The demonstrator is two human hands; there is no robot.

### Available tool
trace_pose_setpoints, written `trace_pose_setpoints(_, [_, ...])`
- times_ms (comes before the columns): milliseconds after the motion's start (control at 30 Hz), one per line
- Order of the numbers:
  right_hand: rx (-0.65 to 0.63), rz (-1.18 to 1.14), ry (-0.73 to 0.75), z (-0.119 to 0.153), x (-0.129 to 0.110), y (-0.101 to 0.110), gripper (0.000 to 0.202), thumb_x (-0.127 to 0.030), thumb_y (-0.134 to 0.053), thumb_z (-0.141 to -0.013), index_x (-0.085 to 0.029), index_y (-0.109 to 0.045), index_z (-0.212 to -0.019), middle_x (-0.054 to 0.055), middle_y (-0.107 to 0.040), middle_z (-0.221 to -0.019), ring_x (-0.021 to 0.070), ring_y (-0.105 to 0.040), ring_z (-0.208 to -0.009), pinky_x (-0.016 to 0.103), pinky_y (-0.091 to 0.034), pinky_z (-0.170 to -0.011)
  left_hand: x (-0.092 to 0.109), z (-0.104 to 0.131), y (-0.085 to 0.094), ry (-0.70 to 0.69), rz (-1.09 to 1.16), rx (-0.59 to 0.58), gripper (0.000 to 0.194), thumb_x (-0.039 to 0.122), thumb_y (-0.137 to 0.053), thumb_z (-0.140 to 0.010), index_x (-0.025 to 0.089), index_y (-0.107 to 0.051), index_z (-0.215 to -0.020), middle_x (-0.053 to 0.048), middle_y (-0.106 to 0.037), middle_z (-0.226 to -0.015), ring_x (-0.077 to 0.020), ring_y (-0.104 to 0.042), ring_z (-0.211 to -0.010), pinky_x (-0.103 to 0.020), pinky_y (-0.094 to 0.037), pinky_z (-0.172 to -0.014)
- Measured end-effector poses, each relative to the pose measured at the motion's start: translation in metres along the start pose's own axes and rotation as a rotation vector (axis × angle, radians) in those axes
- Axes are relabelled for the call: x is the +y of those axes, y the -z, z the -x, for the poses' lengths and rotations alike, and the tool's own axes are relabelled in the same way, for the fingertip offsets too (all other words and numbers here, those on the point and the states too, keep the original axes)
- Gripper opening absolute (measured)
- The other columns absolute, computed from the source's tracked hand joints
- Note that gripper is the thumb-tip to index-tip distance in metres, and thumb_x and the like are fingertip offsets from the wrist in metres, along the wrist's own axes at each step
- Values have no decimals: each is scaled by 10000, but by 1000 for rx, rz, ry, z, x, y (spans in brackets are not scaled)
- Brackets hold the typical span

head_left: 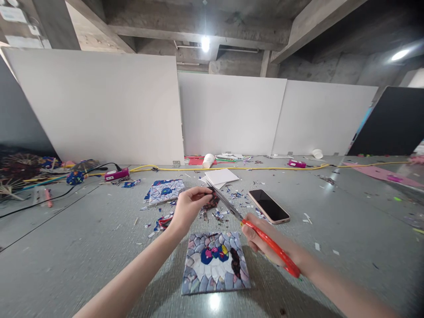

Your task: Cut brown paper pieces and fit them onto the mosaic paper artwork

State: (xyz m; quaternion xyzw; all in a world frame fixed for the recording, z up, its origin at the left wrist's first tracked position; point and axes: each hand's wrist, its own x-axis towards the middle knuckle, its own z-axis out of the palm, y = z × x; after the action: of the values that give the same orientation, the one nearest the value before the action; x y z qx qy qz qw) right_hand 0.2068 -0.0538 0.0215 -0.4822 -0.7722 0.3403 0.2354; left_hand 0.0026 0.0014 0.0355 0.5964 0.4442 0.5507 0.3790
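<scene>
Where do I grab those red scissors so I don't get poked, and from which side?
I'd take the scissors by the red handle, coming from the near right, as the right hand does. The blades slant away leftward, ending near the left hand, so that end looks risky.

the left grip (pixel 188 206) pinches dark fabric (pixel 211 201), the right grip (pixel 260 224) holds red-handled scissors (pixel 275 248).

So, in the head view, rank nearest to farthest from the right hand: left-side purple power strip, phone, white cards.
1. Phone, just ahead of the right hand.
2. White cards, farther ahead, leftward.
3. Purple power strip, far left.
</scene>
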Motion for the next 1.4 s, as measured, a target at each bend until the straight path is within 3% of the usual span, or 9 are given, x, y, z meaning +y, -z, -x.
trace_pose_setpoints(467, [-19, 18, -38, 3, -6, 6, 466, -653, -252, -791, -204, -354, -719, -24, -467, -528, 117, -419, -480, 263, -331, -485, -4, -8, 10, 12, 0, -39, 208, 251, -634, -620, 156, -668, -802, -55, -676, -804, -185, -610, -770, -293, -445, -730])
trace_pose_setpoints(767, [42, 107, -39, 0, -1, 3, 512, -695, -255, -755, -201, -380, -696, 14, -502, -626, 132, -458, -522, 268, -340, -521, -8, -11, 14, 39, -20, -76, 205, 242, -640, -612, 162, -670, -798, -56, -681, -808, -184, -618, -757, -288, -453, -709])
trace_pose_setpoints(1033, [-17, 45, 4, -2, 13, 4, 522, -698, -242, -753, -201, -402, -748, 16, -497, -704, 147, -463, -614, 303, -389, -604, -5, -10, 13, 49, -64, -84, 185, 224, -638, -603, 158, -667, -773, -53, -682, -799, -180, -619, -741, -278, -453, -686])
trace_pose_setpoints(1267, [-64, -16, -96, 2, 2, 6, 574, -727, -175, -735, -201, -403, -703, -29, -381, -575, 112, -367, -500, 264, -349, -487, -5, -10, 13, 54, -57, -66, 203, 224, -634, -605, 161, -664, -796, -50, -681, -821, -184, -620, -771, -274, -454, -696])
trace_pose_setpoints(1400, [-102, -68, -115, 3, 1, 8, 519, -692, -216, -764, -201, -384, -741, -12, -465, -637, 91, -382, -494, 247, -364, -493, -7, -11, 14, 42, -64, -25, 235, 242, -629, -613, 156, -658, -830, -54, -676, -824, -202, -613, -793, -291, -450, -706])
